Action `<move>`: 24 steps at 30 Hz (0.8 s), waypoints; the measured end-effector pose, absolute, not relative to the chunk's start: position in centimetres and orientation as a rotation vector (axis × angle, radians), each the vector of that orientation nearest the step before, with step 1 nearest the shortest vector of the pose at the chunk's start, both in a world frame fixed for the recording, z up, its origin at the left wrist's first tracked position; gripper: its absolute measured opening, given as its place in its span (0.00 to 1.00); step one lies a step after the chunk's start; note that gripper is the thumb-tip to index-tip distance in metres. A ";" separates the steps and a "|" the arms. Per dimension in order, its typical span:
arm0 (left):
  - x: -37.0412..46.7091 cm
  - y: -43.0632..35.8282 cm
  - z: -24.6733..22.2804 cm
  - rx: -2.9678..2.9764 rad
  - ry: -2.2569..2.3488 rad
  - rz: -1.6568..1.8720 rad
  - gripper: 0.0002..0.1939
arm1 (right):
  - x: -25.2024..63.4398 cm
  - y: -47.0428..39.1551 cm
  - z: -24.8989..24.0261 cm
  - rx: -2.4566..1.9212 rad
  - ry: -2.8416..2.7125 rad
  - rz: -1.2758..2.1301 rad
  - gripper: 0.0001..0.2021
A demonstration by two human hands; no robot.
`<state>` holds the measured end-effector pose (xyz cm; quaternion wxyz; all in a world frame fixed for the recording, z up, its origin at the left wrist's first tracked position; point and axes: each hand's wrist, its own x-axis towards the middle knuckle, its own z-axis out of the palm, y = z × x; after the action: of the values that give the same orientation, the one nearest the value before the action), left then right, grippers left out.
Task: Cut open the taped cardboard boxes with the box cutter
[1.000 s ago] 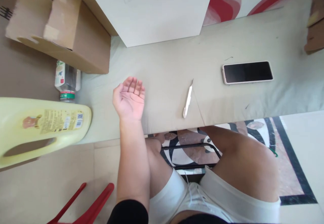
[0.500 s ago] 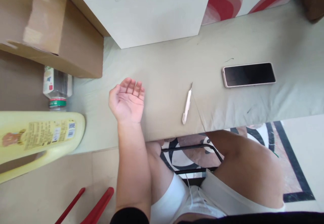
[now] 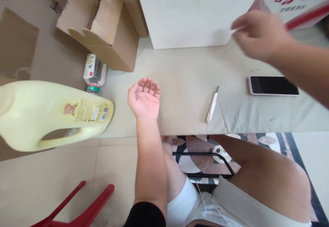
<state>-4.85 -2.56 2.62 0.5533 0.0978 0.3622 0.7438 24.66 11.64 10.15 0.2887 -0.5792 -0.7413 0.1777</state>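
Note:
My left hand [image 3: 145, 98] rests palm up on the cloth-covered table, its fingers slightly curled and nothing in it. My right hand [image 3: 262, 35] is raised at the upper right, in front of the corner of a white box [image 3: 190, 18]. Thumb and fingertips are pinched together there; a small pale sliver shows between them, too blurred to name. Below that hand a white craft knife [image 3: 212, 107] lies on the table with its thin blade pointing away from me. To the knife's right is a phone [image 3: 273, 85] with a dark screen, partly covered by my right forearm.
A pale yellow jug [image 3: 56, 114] lies on its side at the left, near a clear bottle with a green cap [image 3: 93, 88]. Open cardboard boxes [image 3: 110, 32] stand behind them. A white and red carton [image 3: 303, 11] is at the back right. Red stool-like legs [image 3: 97, 203] show below.
My right hand has come into view from the right, fingers pinched. The view has shifted, so the things sit further right. My left hand keeps its palm-up pose.

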 end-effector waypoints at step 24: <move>-7.3 -3.1 2.8 0.434 1.708 2.259 0.10 | 13.4 1.9 5.9 -0.627 -2.009 0.582 0.09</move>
<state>-7.33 -3.09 2.78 0.1378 0.1501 0.5904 0.7810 13.36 1.94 5.90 0.4610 -0.2547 -0.8164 0.2367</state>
